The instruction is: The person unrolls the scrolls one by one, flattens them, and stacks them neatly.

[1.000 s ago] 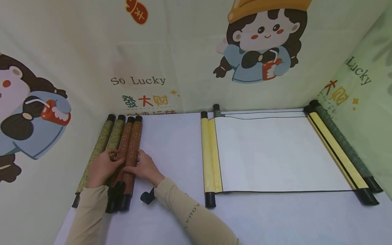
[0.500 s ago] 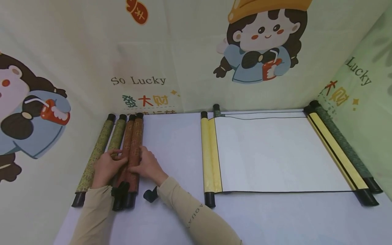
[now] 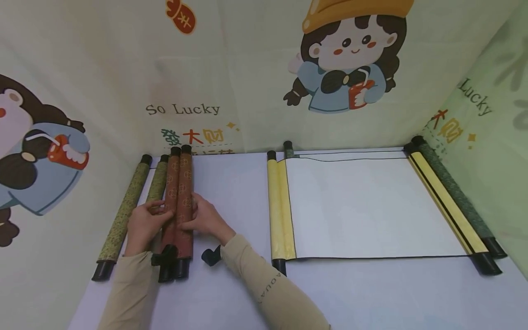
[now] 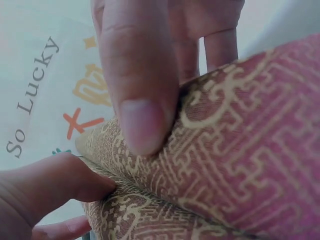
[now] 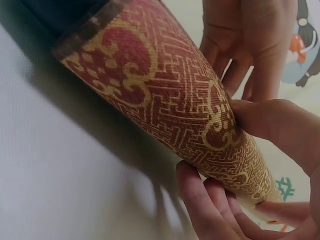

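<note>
A red brocade scroll with gold patterns is rolled from both ends into two rolls lying side by side, with black end caps. My left hand holds the left roll, its thumb across the near side. My right hand grips the right roll from its outer side, thumb on top. In the left wrist view a narrow groove runs between the rolls of the brocade. The right wrist view shows the roll's patterned side, with a shadow on the cloth beneath.
Left of the red scroll lie two olive-green patterned rolls, the inner one partly hidden by my left hand. On the right, a yellow-edged scroll lies spread, its white sheet showing. A grey-green roll lies beyond it, beside the printed cloth wall.
Both hands have shifted the red scroll slightly right, away from the olive rolls, and its far ends now overlap the back wall. The head view has turned a little.
</note>
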Action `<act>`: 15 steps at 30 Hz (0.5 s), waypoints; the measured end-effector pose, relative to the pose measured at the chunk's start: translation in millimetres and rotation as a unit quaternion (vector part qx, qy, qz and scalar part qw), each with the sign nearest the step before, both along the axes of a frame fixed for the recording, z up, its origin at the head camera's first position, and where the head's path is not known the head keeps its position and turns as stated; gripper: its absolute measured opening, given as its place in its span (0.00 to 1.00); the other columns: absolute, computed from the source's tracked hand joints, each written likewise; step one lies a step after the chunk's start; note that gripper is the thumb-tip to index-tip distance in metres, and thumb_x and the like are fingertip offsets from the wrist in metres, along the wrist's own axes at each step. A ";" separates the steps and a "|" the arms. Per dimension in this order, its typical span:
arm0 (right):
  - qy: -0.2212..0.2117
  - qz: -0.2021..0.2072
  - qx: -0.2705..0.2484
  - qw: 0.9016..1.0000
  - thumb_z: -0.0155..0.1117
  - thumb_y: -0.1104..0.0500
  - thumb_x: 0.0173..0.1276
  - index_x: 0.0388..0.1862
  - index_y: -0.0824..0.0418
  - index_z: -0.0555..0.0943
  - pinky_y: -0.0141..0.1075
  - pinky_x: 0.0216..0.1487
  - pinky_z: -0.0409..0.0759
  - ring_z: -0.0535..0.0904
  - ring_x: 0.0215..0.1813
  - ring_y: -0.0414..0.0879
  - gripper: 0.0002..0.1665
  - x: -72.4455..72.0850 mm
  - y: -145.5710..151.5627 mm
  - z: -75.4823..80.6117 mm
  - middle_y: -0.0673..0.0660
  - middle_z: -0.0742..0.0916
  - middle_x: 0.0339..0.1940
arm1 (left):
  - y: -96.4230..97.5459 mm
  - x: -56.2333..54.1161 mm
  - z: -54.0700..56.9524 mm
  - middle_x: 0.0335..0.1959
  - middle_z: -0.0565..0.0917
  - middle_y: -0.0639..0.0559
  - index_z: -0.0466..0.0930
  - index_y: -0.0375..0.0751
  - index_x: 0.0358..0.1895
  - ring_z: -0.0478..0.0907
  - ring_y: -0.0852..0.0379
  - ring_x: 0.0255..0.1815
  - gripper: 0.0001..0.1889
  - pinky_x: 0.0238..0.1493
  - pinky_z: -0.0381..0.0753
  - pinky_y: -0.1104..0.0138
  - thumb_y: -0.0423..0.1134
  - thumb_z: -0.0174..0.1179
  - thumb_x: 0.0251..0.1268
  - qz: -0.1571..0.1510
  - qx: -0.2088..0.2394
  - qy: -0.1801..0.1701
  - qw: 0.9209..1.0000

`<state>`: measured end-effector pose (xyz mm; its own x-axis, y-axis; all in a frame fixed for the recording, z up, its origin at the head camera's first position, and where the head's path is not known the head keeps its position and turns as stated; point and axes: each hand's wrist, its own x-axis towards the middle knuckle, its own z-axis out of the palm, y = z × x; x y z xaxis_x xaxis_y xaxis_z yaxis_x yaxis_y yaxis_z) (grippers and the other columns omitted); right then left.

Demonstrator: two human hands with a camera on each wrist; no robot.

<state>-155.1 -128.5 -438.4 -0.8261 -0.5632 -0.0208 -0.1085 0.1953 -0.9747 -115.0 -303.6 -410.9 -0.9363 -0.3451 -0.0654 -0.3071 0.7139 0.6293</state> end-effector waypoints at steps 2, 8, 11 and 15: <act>0.006 0.003 0.004 1.000 0.77 0.65 0.55 0.78 0.63 0.57 0.24 0.40 0.77 0.82 0.41 0.38 0.55 0.1 3.7 2.5 0.59 0.86 0.48 | 3.8 1.5 1.0 0.50 0.84 0.30 0.77 0.27 0.60 0.83 0.38 0.50 0.28 0.32 0.75 0.73 0.43 0.68 0.61 0.004 0.015 0.006 1.000; 0.018 -0.006 0.030 0.999 0.78 0.63 0.54 0.79 0.65 0.55 0.23 0.43 0.76 0.82 0.44 0.41 0.58 2.0 14.6 7.5 0.62 0.83 0.54 | 17.0 3.3 3.7 0.51 0.84 0.30 0.78 0.27 0.59 0.84 0.45 0.46 0.27 0.28 0.75 0.77 0.41 0.68 0.59 0.015 0.043 0.020 0.999; 0.021 -0.011 0.031 0.999 0.78 0.64 0.53 0.79 0.64 0.56 0.24 0.43 0.77 0.83 0.44 0.41 0.58 2.6 19.8 8.2 0.61 0.83 0.53 | 22.4 3.0 4.5 0.52 0.83 0.31 0.77 0.29 0.60 0.83 0.59 0.37 0.27 0.29 0.78 0.76 0.40 0.68 0.60 0.017 0.072 0.018 0.997; 0.013 -0.014 0.021 1.000 0.78 0.65 0.53 0.79 0.62 0.56 0.26 0.41 0.79 0.83 0.44 0.42 0.58 3.5 27.2 9.8 0.61 0.82 0.53 | 27.9 3.3 6.3 0.55 0.81 0.30 0.75 0.29 0.63 0.79 0.68 0.33 0.28 0.31 0.80 0.75 0.41 0.66 0.62 0.011 0.117 0.006 0.993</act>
<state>-151.6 -101.3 -428.6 -0.8416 -0.5396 -0.0232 -0.1269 0.2393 -0.9626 -111.7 -275.7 -404.6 -0.9301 -0.3417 -0.1348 -0.3120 0.5413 0.7808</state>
